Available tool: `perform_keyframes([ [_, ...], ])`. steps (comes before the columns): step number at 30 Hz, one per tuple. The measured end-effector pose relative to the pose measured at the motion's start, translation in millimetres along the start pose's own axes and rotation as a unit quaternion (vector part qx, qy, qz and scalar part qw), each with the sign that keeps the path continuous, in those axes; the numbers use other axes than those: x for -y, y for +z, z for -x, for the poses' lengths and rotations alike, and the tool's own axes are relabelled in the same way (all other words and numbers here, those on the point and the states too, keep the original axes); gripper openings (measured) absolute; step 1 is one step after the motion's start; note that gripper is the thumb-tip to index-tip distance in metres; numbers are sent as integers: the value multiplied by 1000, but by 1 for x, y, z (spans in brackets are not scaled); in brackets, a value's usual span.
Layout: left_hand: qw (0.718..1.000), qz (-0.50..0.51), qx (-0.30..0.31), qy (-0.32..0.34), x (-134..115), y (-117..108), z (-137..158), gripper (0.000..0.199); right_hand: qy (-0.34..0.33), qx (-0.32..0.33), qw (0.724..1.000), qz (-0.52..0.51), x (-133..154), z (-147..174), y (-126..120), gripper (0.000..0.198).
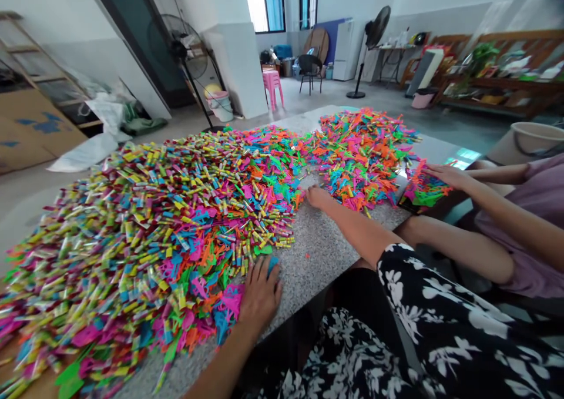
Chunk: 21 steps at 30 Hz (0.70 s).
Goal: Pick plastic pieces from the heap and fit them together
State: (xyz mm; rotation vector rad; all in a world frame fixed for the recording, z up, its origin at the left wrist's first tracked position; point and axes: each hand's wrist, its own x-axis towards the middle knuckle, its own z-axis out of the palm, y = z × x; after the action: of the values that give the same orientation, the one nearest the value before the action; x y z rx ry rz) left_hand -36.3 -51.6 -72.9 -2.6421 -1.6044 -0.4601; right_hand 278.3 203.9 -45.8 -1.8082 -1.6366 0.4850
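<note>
A big heap of small colourful plastic pieces (145, 223), many with yellow-and-red wrapped tubes, covers the left part of the speckled stone table (308, 240). At its near right edge lies my left hand (261, 293), palm down, fingers stretched out beside pink and blue pieces. My right hand (316, 197) reaches farther out, to the gap between this heap and a second pile of bright orange, pink, green and blue plastic pieces (361, 152). Its fingers are curled closed by the heap's edge; what they hold, if anything, is hidden.
At the right, a co-worker's hand (445, 175) rests on a box of bright pieces (425, 187). A beige bucket (524, 140) stands behind that person. Two standing fans, pink stools (273, 86) and a black chair (310, 69) are farther back. White sacks (88, 149) lie at left.
</note>
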Motion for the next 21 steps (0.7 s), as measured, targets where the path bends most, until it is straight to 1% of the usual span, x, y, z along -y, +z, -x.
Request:
perform_keyframes([
  [1, 1000, 1, -1, -7, 0, 1, -1, 45, -21, 45, 997, 52, -4, 4, -5, 17],
  [2, 1000, 2, -2, -13, -1, 3, -2, 45, -31, 73, 993, 89, -9, 8, -10, 15],
  [5, 1000, 7, -10, -28, -2, 9, -5, 46, -80, 155, 967, 184, -18, 23, -26, 21],
  [7, 999, 9, -16, -41, -1, 13, -8, 46, -111, 193, 949, 223, -20, 34, -36, 25],
  [9, 998, 9, -14, -57, 1, 13, -14, 45, -147, 223, 925, 269, -19, 45, -42, 30],
  [11, 997, 15, -5, -72, 3, 11, -21, 46, -173, 243, 902, 312, -16, 54, -44, 34],
  [12, 997, 22, -2, -77, 5, 9, -25, 46, -177, 247, 895, 326, -14, 59, -44, 35],
  [13, 996, 30, -1, -82, 6, 6, -29, 45, -175, 248, 894, 331, -12, 62, -45, 36],
  [16, 992, 70, -10, -108, 10, -5, -41, 40, -146, 226, 911, 312, -4, 60, -48, 35],
  [19, 972, 155, -36, -171, 15, -22, -47, 35, -109, 177, 938, 279, 8, 36, -63, 26],
  [21, 946, 231, -63, -219, 20, -35, -47, 34, -84, 122, 960, 238, 16, 12, -83, 21],
])
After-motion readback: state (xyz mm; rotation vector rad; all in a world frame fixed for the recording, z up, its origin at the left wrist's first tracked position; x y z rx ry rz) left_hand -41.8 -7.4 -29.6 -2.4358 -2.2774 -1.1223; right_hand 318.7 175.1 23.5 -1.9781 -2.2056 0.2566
